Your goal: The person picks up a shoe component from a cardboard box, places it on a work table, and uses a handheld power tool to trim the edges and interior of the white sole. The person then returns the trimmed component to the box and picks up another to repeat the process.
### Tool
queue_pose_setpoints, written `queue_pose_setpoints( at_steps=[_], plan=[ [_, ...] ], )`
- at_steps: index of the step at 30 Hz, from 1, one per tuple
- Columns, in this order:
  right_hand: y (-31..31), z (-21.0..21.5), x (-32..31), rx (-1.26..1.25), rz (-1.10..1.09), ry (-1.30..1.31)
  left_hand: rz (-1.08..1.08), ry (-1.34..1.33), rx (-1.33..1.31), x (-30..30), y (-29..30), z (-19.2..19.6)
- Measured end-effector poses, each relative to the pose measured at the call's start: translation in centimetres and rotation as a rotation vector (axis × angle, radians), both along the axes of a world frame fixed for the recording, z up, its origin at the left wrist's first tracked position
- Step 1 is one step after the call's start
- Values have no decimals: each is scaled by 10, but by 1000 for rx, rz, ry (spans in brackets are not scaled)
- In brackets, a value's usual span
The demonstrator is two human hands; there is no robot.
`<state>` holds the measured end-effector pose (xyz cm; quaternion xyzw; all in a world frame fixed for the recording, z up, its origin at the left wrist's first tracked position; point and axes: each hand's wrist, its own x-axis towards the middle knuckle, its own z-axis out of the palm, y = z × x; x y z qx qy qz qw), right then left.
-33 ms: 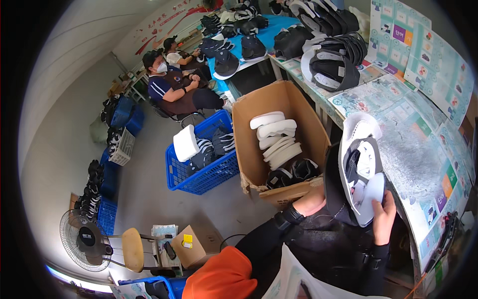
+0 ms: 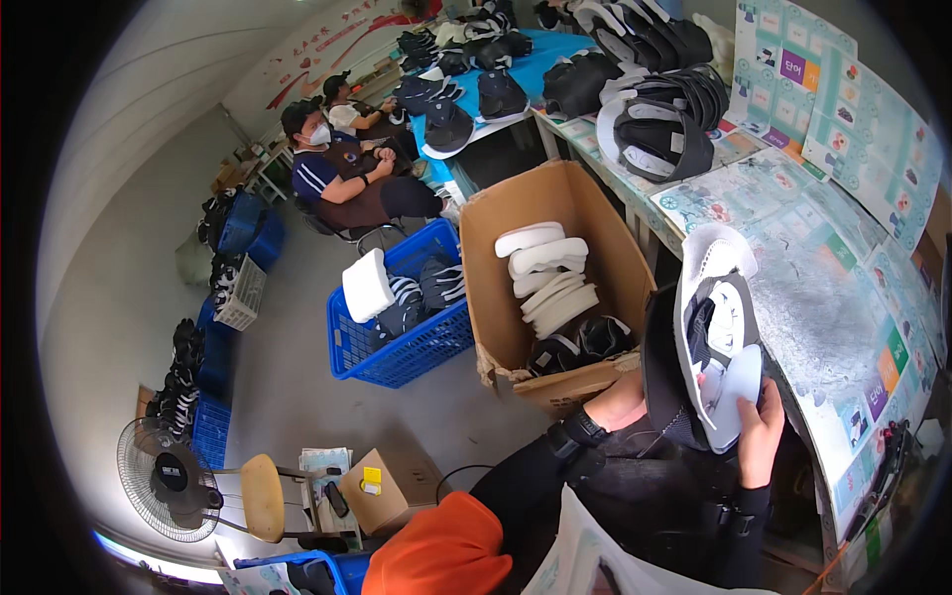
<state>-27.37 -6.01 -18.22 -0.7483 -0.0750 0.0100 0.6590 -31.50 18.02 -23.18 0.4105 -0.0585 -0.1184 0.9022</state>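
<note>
A black cap (image 2: 669, 347) with white and pale grey parts stands tilted in front of me, its inside turned to the right. My left hand (image 2: 617, 400) grips its lower left side, with the fingertips hidden behind the cap. At the lower right, my right hand (image 2: 762, 426) pinches a smooth pale grey curved piece (image 2: 739, 392) by its edge. That piece lies against the cap's opening. A perforated white piece (image 2: 719, 248) rises along the top of the cap.
A cardboard box (image 2: 620, 228) holding white curved pads (image 2: 550, 256) and black caps stands just beyond my left hand. Left of it is a blue basket (image 2: 397, 362) of caps. A worktable (image 2: 813, 258) with stacked caps (image 2: 664, 129) runs along the right. Farther back sits a person (image 2: 342, 169).
</note>
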Motion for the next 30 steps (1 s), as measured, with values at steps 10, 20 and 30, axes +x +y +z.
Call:
queue_pose_setpoints(
  at_steps=[10, 20, 30],
  plan=[
    [0, 13, -26, -155, -149, -130, 0, 173, -151, -12, 11, 30],
    [1, -3, -26, 369, 33, 439, 902, -104, 285, 48, -28, 46],
    [-58, 68, -22, 246, -130, 195, 392, -244, 404, 138, -74, 161]
  ],
)
